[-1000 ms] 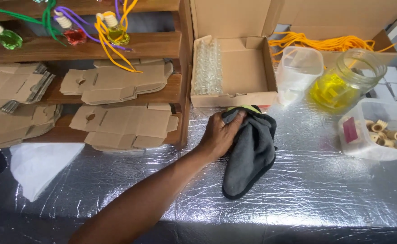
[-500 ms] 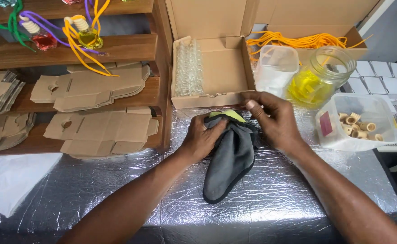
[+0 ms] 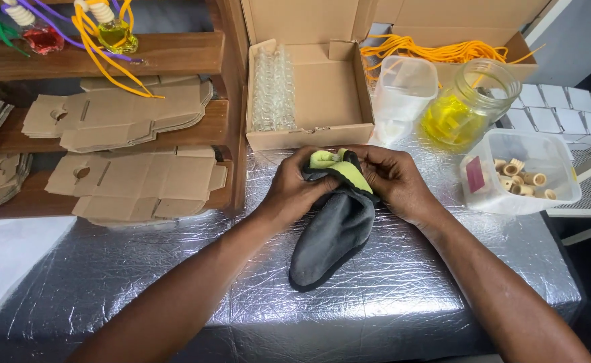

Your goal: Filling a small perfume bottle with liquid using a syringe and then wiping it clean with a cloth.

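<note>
Two bare forearms, no sleeves, left hand (image 3: 294,188) and right hand (image 3: 396,180) without rings or gloves

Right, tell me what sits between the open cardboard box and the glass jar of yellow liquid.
In the head view, a clear plastic measuring jug stands between the open cardboard box and the glass jar of yellow liquid, close beside the jar.
</note>
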